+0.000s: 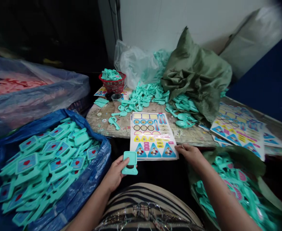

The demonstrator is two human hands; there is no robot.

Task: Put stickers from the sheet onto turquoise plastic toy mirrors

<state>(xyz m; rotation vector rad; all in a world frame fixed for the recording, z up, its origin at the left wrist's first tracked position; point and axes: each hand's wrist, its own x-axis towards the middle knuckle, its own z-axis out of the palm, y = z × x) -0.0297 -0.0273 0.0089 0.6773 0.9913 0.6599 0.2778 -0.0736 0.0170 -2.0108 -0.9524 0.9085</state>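
Observation:
My left hand [118, 171] is closed on a mint-green plastic toy piece [130, 163] with a square recessed panel and a slotted foot. The panel looks plain, with no picture on it. In front of it a stack of sticker sheets [155, 136] lies over the table's near edge, printed with triangles, circles and thermometers. At the top sheet's lower right corner is my right hand [189, 154], its thumb and fingers pinched together at the edge. Whether a small sticker is also between those fingertips cannot be made out.
A blue sack [102, 150] at left holds similar pieces bearing heart pictures. Loose mint-green parts [145, 96], a red basket [114, 84] and a green sack [196, 73] occupy the worn table [102, 123]. More sheets [237, 128] lie right, above another sack of parts [229, 183].

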